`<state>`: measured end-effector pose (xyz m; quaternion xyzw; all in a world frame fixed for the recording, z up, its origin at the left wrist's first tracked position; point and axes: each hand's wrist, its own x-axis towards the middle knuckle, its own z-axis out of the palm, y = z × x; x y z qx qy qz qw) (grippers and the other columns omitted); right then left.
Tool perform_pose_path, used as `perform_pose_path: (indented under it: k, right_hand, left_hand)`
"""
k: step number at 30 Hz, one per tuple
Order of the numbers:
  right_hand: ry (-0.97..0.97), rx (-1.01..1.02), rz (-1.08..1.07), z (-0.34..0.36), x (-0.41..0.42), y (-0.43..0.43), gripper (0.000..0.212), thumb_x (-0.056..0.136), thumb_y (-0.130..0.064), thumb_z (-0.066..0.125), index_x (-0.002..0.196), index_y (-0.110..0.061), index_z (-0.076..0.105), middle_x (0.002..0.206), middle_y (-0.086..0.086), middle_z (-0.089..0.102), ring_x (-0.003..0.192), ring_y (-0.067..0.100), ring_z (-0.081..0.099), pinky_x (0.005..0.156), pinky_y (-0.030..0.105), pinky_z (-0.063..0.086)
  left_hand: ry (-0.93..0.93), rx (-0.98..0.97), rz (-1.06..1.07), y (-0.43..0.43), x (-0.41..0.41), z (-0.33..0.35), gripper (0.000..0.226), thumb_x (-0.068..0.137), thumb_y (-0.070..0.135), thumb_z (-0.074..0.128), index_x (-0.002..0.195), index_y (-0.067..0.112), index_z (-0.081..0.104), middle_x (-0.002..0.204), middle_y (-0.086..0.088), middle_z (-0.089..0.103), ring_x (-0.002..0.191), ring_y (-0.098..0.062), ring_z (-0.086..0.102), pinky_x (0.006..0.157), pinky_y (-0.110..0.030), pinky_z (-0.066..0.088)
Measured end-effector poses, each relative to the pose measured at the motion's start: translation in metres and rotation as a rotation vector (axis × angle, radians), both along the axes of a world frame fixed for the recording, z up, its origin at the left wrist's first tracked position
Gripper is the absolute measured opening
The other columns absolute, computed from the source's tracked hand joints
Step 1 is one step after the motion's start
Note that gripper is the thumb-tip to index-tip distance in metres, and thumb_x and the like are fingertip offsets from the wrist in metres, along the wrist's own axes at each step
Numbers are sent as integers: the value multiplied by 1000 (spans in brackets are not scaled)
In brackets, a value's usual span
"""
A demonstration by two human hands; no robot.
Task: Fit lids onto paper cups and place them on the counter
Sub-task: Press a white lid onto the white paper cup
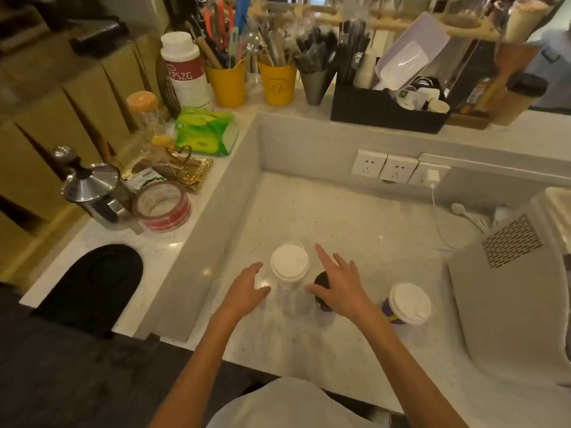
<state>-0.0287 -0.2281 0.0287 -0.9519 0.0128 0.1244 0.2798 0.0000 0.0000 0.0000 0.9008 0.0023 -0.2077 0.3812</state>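
Note:
A paper cup with a white lid stands on the pale counter, between my two hands. My left hand hovers just left of it, fingers apart, holding nothing. My right hand is spread open to the cup's right, above a dark cup that it partly hides. A clear plastic sleeve or stack seems to lie under the lidded cup, blurred. A second cup, purple with a white lid, stands further right.
A grey machine fills the right side. Wall sockets and a white cable run along the back wall. On the raised ledge to the left stand a tape roll, a steel pot and a black pad.

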Motion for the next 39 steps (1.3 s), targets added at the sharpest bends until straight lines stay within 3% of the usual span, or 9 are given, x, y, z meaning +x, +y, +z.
perform_pose_path:
  k: [5, 10, 12, 16, 23, 28, 32, 34, 39]
  right_hand:
    - [101, -11, 67, -13, 5, 16, 91, 88, -47, 61, 154, -36, -1, 163, -1, 20, 152, 26, 5, 117, 55, -11]
    - [-113, 233, 52, 26, 6, 7, 77, 93, -31, 63, 151, -43, 15, 157, -14, 28, 147, 2, 18, 121, 38, 18]
    - [-211, 421, 4, 67, 13, 2, 72, 90, -38, 65, 147, -51, 23, 142, -24, 31, 129, -22, 29, 106, 17, 37]
    - [-311, 659, -132, 155, 25, -7, 73, 75, -72, 58, 139, -63, 25, 121, -41, 32, 105, -27, 47, 67, 0, 48]
    - [-365, 796, -263, 225, 20, -40, 53, 66, -80, 57, 116, -74, 42, 124, -14, 55, 99, 7, 69, 77, 30, 62]
    - [-345, 1015, -245, 236, 12, -69, 36, 90, -56, 55, 126, -56, 54, 121, -16, 69, 107, 7, 69, 85, 34, 60]
    - [-439, 803, -317, 237, 14, -74, 43, 94, -54, 43, 137, -51, 44, 118, -35, 60, 111, -13, 58, 78, 7, 52]
    - [-412, 783, -335, 240, 13, -76, 58, 83, -67, 45, 139, -50, 40, 121, -31, 59, 106, -12, 60, 79, 10, 55]
    - [-418, 706, -403, 245, 7, -93, 80, 62, -76, 56, 136, -53, 35, 115, -25, 59, 99, -3, 63, 67, 11, 56]
  left_hand:
    - [-41, -216, -112, -24, 3, 12, 53, 87, 22, 63, 122, 53, 39, 139, 4, 50, 118, -7, 44, 93, -15, 34]
    - [-41, -317, 2, -26, 14, 39, 58, 90, 27, 66, 141, 20, 41, 144, 1, 48, 131, -20, 47, 110, -42, 39]
    - [-86, -411, 14, -28, 23, 76, 52, 84, 41, 69, 129, 23, 50, 131, 6, 58, 122, -13, 55, 101, -34, 48]
    - [-176, -703, 60, -50, 31, 164, 59, 67, 71, 66, 105, 27, 54, 103, 9, 65, 96, -7, 69, 73, -21, 59]
    - [-172, -839, 60, -106, 21, 238, 58, 71, 74, 57, 107, 29, 49, 109, 6, 65, 93, -5, 71, 76, -27, 61]
    - [265, -1252, -81, -132, 10, 246, 65, 81, 62, 60, 133, 25, 52, 132, -5, 64, 120, -27, 61, 102, -51, 47]
    - [25, -991, 81, -161, 4, 253, 72, 66, 72, 64, 125, 36, 46, 119, 8, 68, 102, -14, 70, 87, -40, 58]
    - [-185, -786, 126, -176, -1, 258, 75, 61, 72, 60, 125, 43, 32, 119, 13, 59, 97, -6, 66, 75, -24, 58]
    - [-317, -768, 16, -208, -15, 257, 67, 83, 40, 68, 128, 56, 21, 130, 10, 54, 106, -10, 65, 84, -37, 61]
